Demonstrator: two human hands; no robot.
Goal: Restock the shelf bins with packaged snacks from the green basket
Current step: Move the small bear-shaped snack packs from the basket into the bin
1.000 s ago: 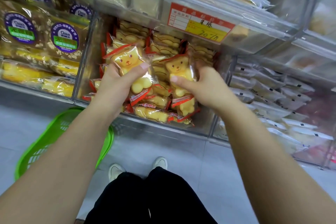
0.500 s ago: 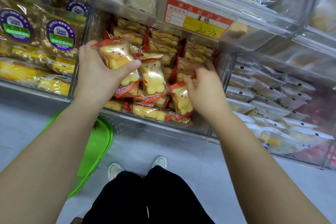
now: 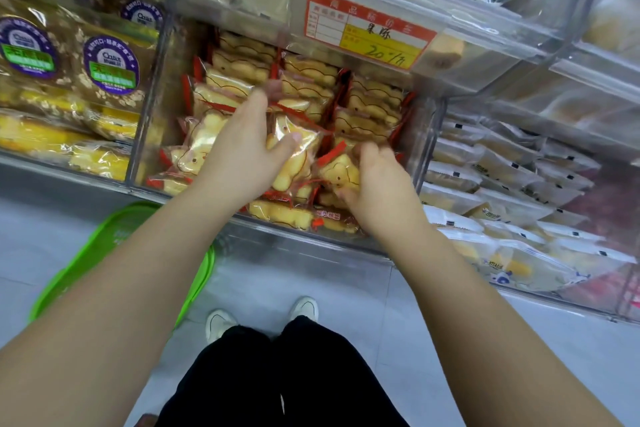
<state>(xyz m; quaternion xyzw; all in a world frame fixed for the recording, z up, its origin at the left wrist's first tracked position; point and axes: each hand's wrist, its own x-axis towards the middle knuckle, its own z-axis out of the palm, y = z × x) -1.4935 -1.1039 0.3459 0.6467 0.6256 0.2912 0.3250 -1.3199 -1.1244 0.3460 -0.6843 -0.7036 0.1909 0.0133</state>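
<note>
A person's two bare hands reach into a clear, hard-walled plastic shelf bin (image 3: 427, 135) stacked with glossy, crinkled cellophane packets of yellow bear-shaped cakes (image 3: 239, 83) edged in red. The left hand (image 3: 239, 152) lies palm-down over the pile, thumb curled against one shiny bear-cake packet (image 3: 294, 156) standing near the bin's middle, fingers reaching past it into the rows behind. The right hand (image 3: 377, 184) grips another red-trimmed bear-cake packet (image 3: 341, 172) low at the front right, its fingers bent round the wrapper. A red-and-yellow paper price label (image 3: 367, 29) sits on the transparent bin front above. The green, smooth-rimmed plastic basket (image 3: 114, 236) rests on the pale floor at lower left, partly behind the left forearm. Neighbouring bins hold brown oat-speckled packets with round purple stickers (image 3: 110, 61) to the left and flat, pale pillow-shaped packets (image 3: 502, 166) to the right.
</note>
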